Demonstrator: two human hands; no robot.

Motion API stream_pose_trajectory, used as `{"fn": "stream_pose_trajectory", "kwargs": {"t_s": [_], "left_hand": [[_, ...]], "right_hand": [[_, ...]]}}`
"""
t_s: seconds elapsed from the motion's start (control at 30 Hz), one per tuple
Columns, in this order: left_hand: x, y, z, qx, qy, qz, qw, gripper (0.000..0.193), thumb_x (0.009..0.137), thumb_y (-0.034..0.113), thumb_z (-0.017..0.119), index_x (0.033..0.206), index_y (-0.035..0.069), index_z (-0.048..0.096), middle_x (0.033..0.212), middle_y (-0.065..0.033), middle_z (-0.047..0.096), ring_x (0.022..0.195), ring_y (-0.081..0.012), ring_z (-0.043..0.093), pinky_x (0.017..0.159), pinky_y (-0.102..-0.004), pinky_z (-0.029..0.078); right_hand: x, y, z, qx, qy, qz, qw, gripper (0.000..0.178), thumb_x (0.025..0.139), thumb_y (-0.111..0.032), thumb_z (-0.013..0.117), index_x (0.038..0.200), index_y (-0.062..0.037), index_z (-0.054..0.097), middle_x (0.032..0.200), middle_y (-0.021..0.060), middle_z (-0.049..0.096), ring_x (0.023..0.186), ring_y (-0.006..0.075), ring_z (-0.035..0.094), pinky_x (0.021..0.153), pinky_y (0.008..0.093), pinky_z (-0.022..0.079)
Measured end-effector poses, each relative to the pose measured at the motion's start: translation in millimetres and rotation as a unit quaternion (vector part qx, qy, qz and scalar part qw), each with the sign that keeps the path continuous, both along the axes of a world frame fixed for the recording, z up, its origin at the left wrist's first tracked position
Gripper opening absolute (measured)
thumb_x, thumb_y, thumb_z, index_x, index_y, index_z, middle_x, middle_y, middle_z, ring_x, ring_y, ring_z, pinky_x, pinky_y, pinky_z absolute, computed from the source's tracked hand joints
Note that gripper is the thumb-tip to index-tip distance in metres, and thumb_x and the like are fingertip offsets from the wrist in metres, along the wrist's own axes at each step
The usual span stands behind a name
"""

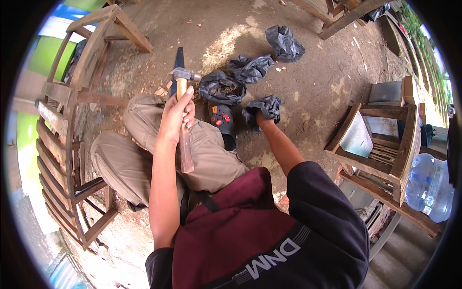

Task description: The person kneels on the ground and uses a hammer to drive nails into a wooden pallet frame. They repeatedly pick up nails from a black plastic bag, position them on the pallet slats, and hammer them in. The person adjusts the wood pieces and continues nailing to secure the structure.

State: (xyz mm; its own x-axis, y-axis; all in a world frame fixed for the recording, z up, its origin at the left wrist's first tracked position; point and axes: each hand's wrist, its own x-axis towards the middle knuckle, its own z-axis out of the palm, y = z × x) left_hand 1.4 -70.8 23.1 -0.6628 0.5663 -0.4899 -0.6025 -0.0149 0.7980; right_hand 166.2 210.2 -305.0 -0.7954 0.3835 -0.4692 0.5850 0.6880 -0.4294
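Left fingers [188, 117] curled closed round wooden-handled hammer [186, 149], its long axis running away from me, steel head [186, 74] beyond knuckles. Crumpled black plastic bag [270, 106] lay rightward of them, right hand [262, 118] nearer, sunk in it; couldn't tell whether that hand gripped.

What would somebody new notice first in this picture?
Probably the hammer, left of centre, in the left hand. To its right are crumpled black bags on the brown ground, one mostly hiding the right hand. A big clear bottle shines near the right edge.
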Motion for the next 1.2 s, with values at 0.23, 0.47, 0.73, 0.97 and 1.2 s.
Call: {"fn": "stream_pose_trajectory", "kwargs": {"t_s": [0.23,0.47,0.73,0.97,1.2], "left_hand": [[2,2,-1,0.004,-0.005,0.005,1.000,0.031,0.097,0.035,0.066,0.095,0.008,0.051,0.065,0.0062,0.040,0.045,-0.0026,0.036,0.041,-0.0213,0.032],[2,0,0,0.001,0.001,0.007,1.000,0.031,0.097,0.035,0.067,0.095,0.010,0.050,0.065,0.0065,0.040,0.045,-0.0023,0.036,0.041,-0.0210,0.031],[3,3,-2,0.034,-0.010,-0.004,0.999,0.030,0.096,0.034,0.068,0.093,0.012,0.047,0.065,0.0067,0.042,0.045,-0.0024,0.038,0.041,-0.0212,0.032],[3,-15,-4,-0.008,0.010,0.037,0.999,0.034,0.098,0.036,0.064,0.099,0.004,0.053,0.065,0.0053,0.041,0.044,-0.0026,0.038,0.040,-0.0210,0.032],[3,-13,-4,0.006,0.009,0.031,0.999,0.032,0.098,0.037,0.064,0.099,0.007,0.054,0.066,0.0055,0.039,0.046,-0.0027,0.036,0.041,-0.0207,0.031]], "right_hand": [[20,36,-1,0.098,-0.188,0.056,0.976,0.065,0.094,-0.023,0.045,0.156,-0.0091,0.031,0.160,0.0115,0.033,0.150,0.0234,0.026,0.123,0.0357,0.018],[55,9,6,-0.103,0.059,-0.050,0.992,0.048,0.102,-0.021,0.039,0.148,-0.0078,0.044,0.155,0.0121,0.041,0.144,0.0238,0.035,0.119,0.0350,0.026],[86,44,-89,-0.090,0.166,-0.190,0.963,0.058,0.105,-0.045,0.030,0.148,-0.0088,0.042,0.155,0.0145,0.039,0.145,0.0298,0.032,0.120,0.0381,0.023],[58,3,-41,0.016,0.066,-0.196,0.978,0.057,0.098,-0.040,0.048,0.146,-0.0090,0.046,0.152,0.0187,0.042,0.145,0.0326,0.034,0.120,0.0388,0.026],[54,37,10,-0.072,-0.056,-0.255,0.963,0.068,0.091,-0.028,0.057,0.153,-0.0089,0.036,0.157,0.0218,0.033,0.148,0.0391,0.025,0.122,0.0413,0.021]]}}
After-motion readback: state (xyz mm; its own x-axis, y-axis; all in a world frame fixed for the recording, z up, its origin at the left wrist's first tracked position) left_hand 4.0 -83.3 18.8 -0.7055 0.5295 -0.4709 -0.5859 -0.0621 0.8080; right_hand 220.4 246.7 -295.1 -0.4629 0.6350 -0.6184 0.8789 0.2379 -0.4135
